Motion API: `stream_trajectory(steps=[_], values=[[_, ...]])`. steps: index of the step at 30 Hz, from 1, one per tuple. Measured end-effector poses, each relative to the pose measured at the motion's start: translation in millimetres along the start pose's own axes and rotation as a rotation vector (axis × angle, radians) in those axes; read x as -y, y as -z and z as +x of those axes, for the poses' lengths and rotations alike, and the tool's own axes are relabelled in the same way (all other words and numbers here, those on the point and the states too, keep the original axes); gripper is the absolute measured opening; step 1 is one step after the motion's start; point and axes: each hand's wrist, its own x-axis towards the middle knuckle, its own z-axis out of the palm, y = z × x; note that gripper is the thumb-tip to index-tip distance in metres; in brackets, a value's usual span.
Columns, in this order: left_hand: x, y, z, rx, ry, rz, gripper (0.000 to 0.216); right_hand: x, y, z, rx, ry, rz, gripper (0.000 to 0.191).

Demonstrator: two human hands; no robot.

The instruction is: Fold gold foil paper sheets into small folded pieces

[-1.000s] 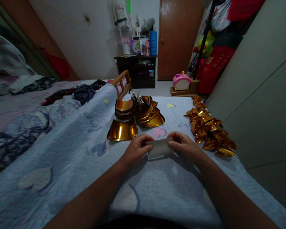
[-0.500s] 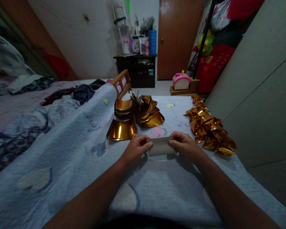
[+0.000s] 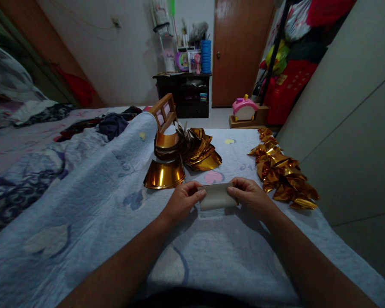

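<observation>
Currently: mid-fold, by my reading; the folded paper sheet (image 3: 217,196) shows its pale side to me as a long narrow strip, held level in front of me over the bed quilt (image 3: 99,205); whether its lower edge touches the quilt I cannot tell.

Left hand (image 3: 182,201): fingers (image 3: 200,194) closed in a pinch on the strip's left end, thumb on the near face, the rest curled behind; no gap visible between pads and paper.

Right hand (image 3: 248,196): fingers (image 3: 235,190) likewise pinched shut on the right end; both grips look light, at the ends only, the middle of the strip free.

Judgement on the step: the halves seem laid together and the edges are being squared; a crease at this point would call for the top edges kept flush, then firm pressure run along the fold from one end to the other; a slip of either pinch would skew it.

Surroundings: flat gold foil sheets (image 3: 164,174) lie just beyond the left hand, near but apart; behind them a fanned heap of curled gold foil (image 3: 195,149) against a small wooden frame (image 3: 164,112); a row of folded gold pieces (image 3: 282,175) runs along the quilt's right edge, just beside the right hand and not touching it.
</observation>
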Motion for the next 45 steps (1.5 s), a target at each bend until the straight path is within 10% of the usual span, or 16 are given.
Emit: stream_trajectory(steps=[28,45], values=[[-1.6,-0.5,-0.3,-0.015,0.003,0.032,0.021,-4.1,1.4,1.3,0.001,-0.002,0.06,0.03],[0.2,-1.5,1.4,-0.009,0.044,0.095,0.023,-2.0,-0.4,3.0,-0.083,0.061,-0.282,0.022]])
